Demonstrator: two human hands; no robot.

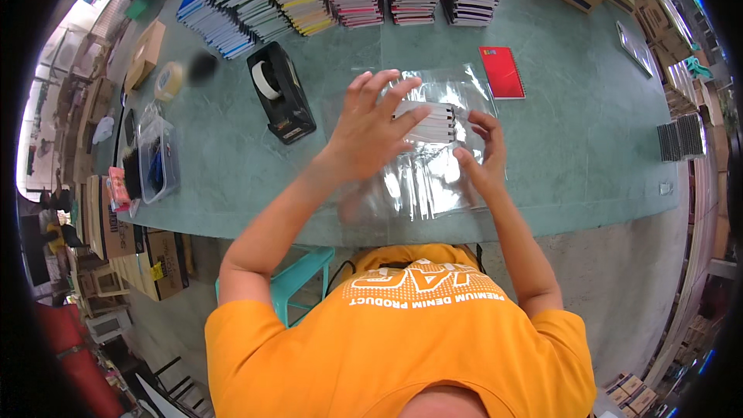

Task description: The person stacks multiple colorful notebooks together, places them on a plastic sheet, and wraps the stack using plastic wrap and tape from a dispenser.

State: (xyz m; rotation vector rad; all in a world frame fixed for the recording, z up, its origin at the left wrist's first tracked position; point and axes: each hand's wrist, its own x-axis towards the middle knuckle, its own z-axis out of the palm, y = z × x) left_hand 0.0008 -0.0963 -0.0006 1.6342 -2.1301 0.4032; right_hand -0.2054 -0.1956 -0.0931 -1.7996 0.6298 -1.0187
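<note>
**Hands on the bagged notebooks**

We press our left hand [371, 128], fingers spread flat and released, on the stack of notebooks [429, 122] inside the clear plastic bag [422, 178] on the green table [573, 162]. The stack's long axis runs left to right, just beyond our right hand [484, 156], whose fingers pinch the bag's film.

Light: bright, soft daylight, strongest at the upper left | Glare: white shine on the clear plastic bag [433, 147] | Shadows: faint, small one beside the tape dispenser [280, 102] on the bench [588, 155] | Blur: left hand [371, 128] slightly smeared | Edges: bent round, black corners, things there tiny and fuzzy
</note>
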